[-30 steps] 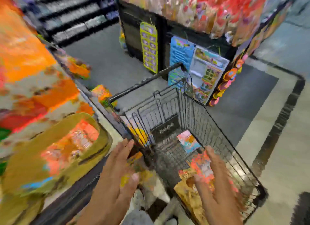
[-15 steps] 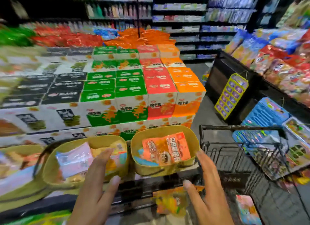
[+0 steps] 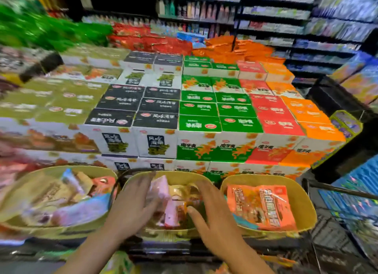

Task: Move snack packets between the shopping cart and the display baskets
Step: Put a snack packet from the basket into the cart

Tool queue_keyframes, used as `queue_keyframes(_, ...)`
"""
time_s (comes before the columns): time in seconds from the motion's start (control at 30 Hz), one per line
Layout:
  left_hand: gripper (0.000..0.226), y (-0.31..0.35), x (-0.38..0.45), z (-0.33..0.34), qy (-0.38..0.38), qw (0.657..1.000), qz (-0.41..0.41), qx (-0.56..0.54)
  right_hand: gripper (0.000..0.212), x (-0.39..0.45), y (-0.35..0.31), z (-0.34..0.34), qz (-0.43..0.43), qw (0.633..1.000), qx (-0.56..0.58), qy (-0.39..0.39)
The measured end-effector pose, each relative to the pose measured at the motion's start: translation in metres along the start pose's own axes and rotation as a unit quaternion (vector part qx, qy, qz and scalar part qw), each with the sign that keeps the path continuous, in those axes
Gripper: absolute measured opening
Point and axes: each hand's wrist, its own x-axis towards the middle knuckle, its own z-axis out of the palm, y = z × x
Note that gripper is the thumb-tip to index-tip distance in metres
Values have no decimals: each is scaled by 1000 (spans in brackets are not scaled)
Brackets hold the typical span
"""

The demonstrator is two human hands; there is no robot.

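Note:
Three yellow display baskets stand in a row on a dark shelf. Both hands reach into the middle basket (image 3: 178, 176). My left hand (image 3: 134, 204) lies with spread fingers against a pale pink packet (image 3: 163, 194). My right hand (image 3: 212, 218) rests with fingers apart on yellow and dark packets (image 3: 184, 192) there. Neither hand visibly grips a packet. The right basket (image 3: 306, 204) holds an orange snack packet (image 3: 259, 206). The left basket (image 3: 36, 171) is full of mixed packets, blurred. The black wire shopping cart (image 3: 335, 228) shows at the lower right.
Behind the baskets rises a stepped stack of snack cartons (image 3: 200, 126) in black, green, red and orange. Dark store shelves (image 3: 286, 18) fill the back. A black display stand (image 3: 337, 102) with hanging goods stands at the right. More packets show at the bottom edge.
The view swung from the cart to the baskets. Both hands moved up and forward from in front of the shelf edge into the middle basket, now touching its packets.

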Motion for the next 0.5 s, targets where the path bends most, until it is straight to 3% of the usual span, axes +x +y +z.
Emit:
queue_keyframes(0.2,70,-19,47,21,-114,984,-5,139,51,67,1,35,9,951,-240,-193)
queue_keyframes(0.37,55,-18,60,38,-165,966,-39,195,41,80,4,42,33,927,-249,-278)
queue_keyframes(0.5,23,-23,61,49,-199,967,-33,152,56,80,11,49,45,916,-240,-319)
